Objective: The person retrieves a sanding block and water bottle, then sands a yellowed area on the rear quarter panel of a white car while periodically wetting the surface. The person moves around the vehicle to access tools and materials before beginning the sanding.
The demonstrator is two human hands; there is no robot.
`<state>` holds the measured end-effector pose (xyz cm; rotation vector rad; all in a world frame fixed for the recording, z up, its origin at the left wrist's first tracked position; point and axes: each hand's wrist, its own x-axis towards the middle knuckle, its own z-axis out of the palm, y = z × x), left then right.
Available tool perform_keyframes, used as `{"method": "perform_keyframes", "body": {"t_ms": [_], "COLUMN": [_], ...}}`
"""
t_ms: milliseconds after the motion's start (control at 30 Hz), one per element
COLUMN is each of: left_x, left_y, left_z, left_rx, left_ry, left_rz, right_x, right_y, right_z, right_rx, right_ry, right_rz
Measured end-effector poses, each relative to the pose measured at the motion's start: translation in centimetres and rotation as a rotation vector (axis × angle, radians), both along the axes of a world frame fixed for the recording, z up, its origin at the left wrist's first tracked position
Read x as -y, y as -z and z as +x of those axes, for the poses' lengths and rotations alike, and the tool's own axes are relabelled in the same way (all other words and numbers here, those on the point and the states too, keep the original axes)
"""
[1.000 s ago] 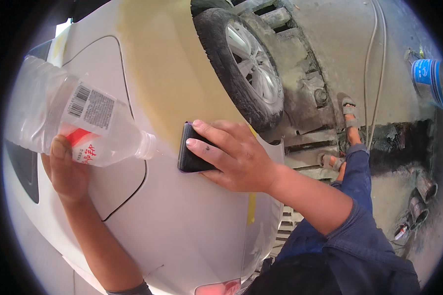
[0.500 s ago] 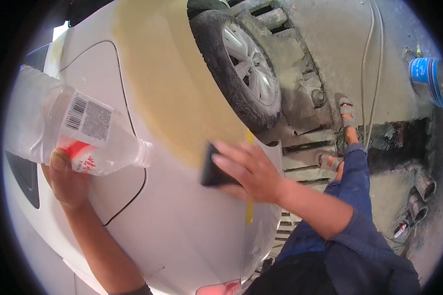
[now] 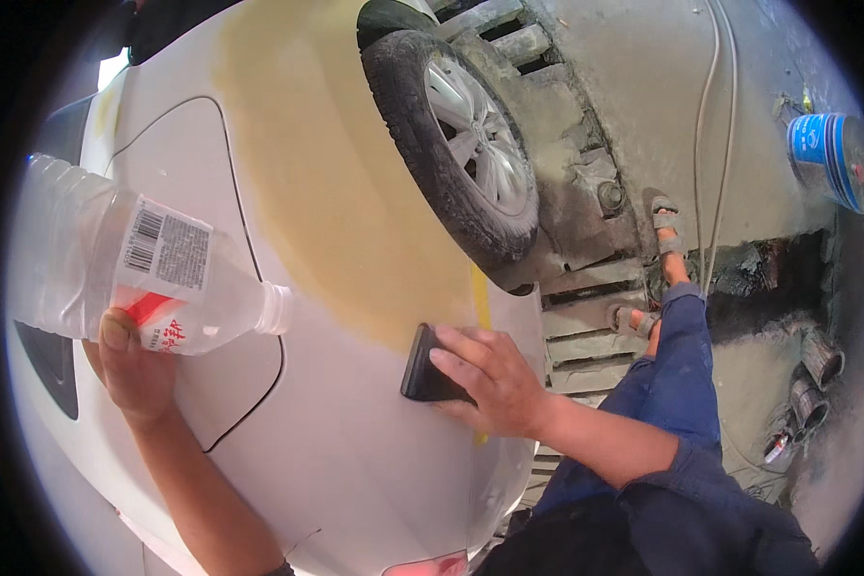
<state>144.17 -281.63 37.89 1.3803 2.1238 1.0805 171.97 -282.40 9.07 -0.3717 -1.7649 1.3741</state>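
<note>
My left hand (image 3: 136, 370) grips a large clear plastic bottle (image 3: 223, 278) that lies nearly sideways, its neck pointing right over the white car body (image 3: 355, 470). The bottle has a white label with a barcode and a red stripe; I see no cap on its neck. In my right hand (image 3: 494, 379) is a black sanding block (image 3: 430, 372), held flat against the rear side panel. It sits at the lower edge of a yellowish-tan sanded patch (image 3: 326, 192), where the tan fades into white. My palm and fingers cover the block's right part.
Beyond the patch is the car's wheel (image 3: 461, 144). A strip of yellow tape (image 3: 481, 298) runs down the panel. Slatted floor grating (image 3: 590, 298) lies by my feet. At the right are a hose (image 3: 706, 144), a blue-labelled bucket (image 3: 821, 154) and several metal cans (image 3: 808, 403).
My right hand has slid the sanding block slightly down the panel, toward the rear light, and its blur is gone. The bottle stays in my left hand, a little lower in view.
</note>
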Motion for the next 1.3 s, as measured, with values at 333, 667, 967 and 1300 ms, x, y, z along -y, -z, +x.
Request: {"method": "perform_keyframes", "body": {"t_ms": [333, 667, 967, 1300], "left_x": [1.1, 0.0, 0.6, 1.8], "left_y": [0.0, 0.5, 0.1, -0.2], "left_z": [-1.7, -0.9, 0.1, -0.9], "left_rx": [0.107, 0.011, -0.016, -0.092], "left_ry": [0.039, 0.011, -0.020, -0.132], "left_rz": [0.035, 0.037, 0.030, 0.084], "right_x": [-3.1, -9.2, -5.1, 0.6], "right_y": [-1.8, -1.4, -1.2, -0.7], "right_z": [-3.9, -8.7, -5.3, -1.6], "right_rx": [0.054, 0.035, 0.063, 0.030], "right_ry": [0.125, 0.329, 0.189, 0.129], "right_rz": [0.055, 0.053, -0.046, -0.103]}}
